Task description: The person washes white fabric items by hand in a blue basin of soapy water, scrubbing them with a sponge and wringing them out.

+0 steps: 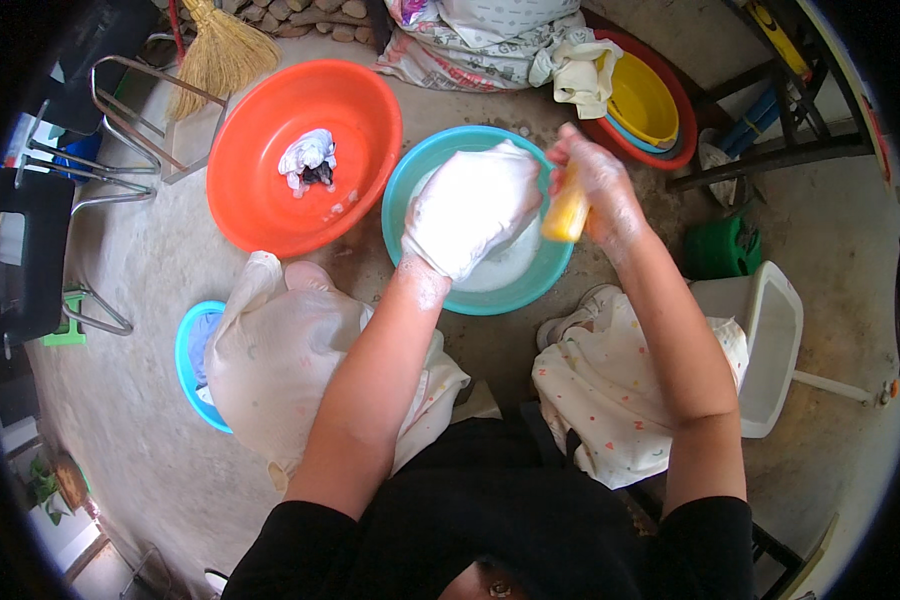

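White wet cloth (pixel 472 206) is stretched over my left hand (pixel 425 279), hiding the fingers and leaving only the soapy wrist bare. The covered hand is held above a teal basin (pixel 480 301) with cloudy, sudsy water (pixel 506 262) in it. To its right, my right hand (pixel 600 184) grips a yellow bar (pixel 566 214) that looks like laundry soap, blurred by motion. Suds cling to this hand too. Bar and cloth are close together over the basin's right side; a narrow gap shows between them.
An orange basin (pixel 247 165) at the left holds a small wet bundle of cloth (pixel 307 157). Beside my left leg stands a blue basin (pixel 184 360) with clothes. Stacked basins (pixel 645 97) and sacks (pixel 457 60) are at the back. A white bin-like container (pixel 776 337) stands right.
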A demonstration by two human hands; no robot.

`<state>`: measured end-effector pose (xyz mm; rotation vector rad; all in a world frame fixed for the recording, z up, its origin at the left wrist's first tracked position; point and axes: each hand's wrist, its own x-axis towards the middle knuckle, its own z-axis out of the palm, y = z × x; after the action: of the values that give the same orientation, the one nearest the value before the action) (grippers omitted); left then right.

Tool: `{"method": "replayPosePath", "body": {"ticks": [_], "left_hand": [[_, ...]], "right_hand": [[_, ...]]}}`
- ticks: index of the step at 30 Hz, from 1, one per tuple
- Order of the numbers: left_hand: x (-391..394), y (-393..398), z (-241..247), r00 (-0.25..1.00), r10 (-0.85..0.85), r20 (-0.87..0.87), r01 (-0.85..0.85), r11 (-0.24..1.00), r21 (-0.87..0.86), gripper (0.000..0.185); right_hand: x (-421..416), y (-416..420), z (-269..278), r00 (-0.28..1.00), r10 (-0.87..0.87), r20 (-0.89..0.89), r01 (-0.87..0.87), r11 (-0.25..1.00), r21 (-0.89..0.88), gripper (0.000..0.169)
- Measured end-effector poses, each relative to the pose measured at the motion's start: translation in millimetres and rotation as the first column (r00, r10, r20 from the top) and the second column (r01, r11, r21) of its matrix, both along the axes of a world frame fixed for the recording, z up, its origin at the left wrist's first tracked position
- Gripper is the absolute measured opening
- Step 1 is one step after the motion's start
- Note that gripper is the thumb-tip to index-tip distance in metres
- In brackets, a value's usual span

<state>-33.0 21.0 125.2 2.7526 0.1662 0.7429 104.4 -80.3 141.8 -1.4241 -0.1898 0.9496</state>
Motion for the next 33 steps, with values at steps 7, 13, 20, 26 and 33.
{"method": "replayPosePath", "body": {"ticks": [7, 13, 20, 26, 33], "left_hand": [[-2.8, -24.3, -33.1, 0.994, 0.063, 0.084, -0.031, 0.94, -0.339, 0.04], [8.3, -33.7, -45.7, 0.992, 0.115, 0.044, -0.084, 0.892, -0.445, 0.04], [13.5, -35.4, -57.7, 0.992, 0.127, 0.017, -0.089, 0.778, -0.622, 0.037], [9.3, -33.6, -66.4, 0.962, 0.141, 0.232, -0.024, 0.897, -0.442, 0.041], [10.6, -44.2, -41.3, 0.864, 0.413, -0.288, -0.445, 0.894, -0.052, 0.036]], "right_hand": [[-54.0, 11.2, -17.3, 0.497, 0.117, 0.86, -0.286, 0.957, 0.036, 0.055], [-42.7, 6.1, -23.4, -0.057, 0.296, 0.953, -0.293, 0.908, -0.3, 0.033], [-48.8, 10.4, -11.2, 0.021, 0.42, 0.907, -0.042, 0.907, -0.419, 0.044], [-57.4, 7.3, -21.3, -0.111, 0.344, 0.932, -0.289, 0.886, -0.362, 0.039], [-44.8, 12.4, -20.9, -0.08, 0.418, 0.905, -0.087, 0.901, -0.424, 0.034]]}}
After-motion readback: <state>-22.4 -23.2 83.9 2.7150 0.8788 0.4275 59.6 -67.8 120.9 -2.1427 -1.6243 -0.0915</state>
